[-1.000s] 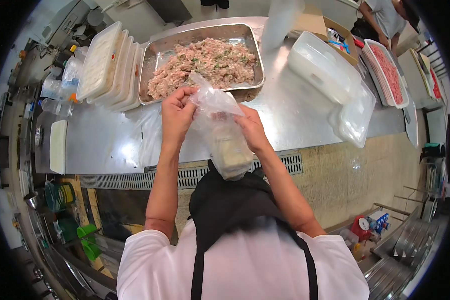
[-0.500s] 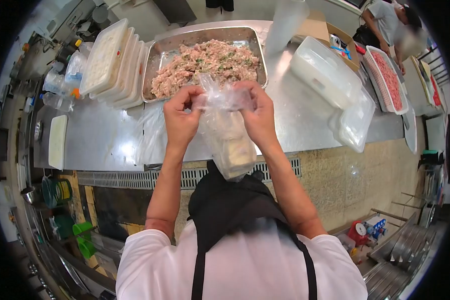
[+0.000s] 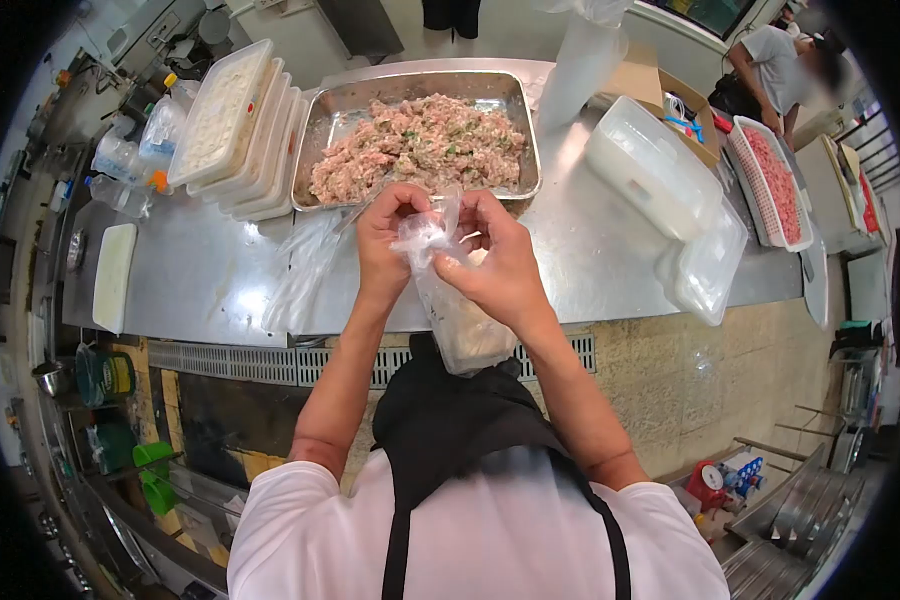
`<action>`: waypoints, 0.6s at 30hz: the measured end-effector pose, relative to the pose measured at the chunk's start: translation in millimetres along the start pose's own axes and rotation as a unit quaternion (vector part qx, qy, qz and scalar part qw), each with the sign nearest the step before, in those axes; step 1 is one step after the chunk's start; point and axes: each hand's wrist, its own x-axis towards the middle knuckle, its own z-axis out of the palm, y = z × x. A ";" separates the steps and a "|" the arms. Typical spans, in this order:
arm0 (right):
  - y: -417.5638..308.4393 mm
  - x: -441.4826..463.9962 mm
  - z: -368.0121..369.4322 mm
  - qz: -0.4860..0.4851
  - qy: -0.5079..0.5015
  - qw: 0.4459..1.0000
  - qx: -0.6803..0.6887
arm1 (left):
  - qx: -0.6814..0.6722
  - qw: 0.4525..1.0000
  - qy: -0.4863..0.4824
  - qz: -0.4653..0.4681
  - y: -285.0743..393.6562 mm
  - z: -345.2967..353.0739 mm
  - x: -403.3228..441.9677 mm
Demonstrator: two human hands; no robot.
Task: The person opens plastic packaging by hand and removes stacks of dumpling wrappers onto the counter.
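Note:
A clear plastic bag (image 3: 448,305) with pale, blocky contents hangs over the front edge of the steel table, just above my apron. Its twisted top is gathered between my two hands. With bent fingers my left hand (image 3: 385,245) pinches the neck of the bag from the left. My right hand (image 3: 500,265) grips it from the other side, thumb toward the middle. Right behind the hands lies a metal tray (image 3: 315,115) holding minced meat mixed with green bits (image 3: 425,140).
Stacked lidded plastic boxes (image 3: 235,130) stand left of the tray, near water bottles (image 3: 160,130). Loose plastic bags (image 3: 305,270) lie on the steel table (image 3: 200,270). Translucent containers (image 3: 650,160) and a basket of pink meat (image 3: 770,180) are at right. Another person (image 3: 770,65) stands back right.
My hands have come closer together. The bag's top, stretched between them before, is now bunched and twisted into a narrow neck.

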 end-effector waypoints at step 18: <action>21.9 15.5 4.2 0.026 0.113 0.979 0.166 | 0.251 0.964 -0.072 -0.043 51.1 -18.9 -12.1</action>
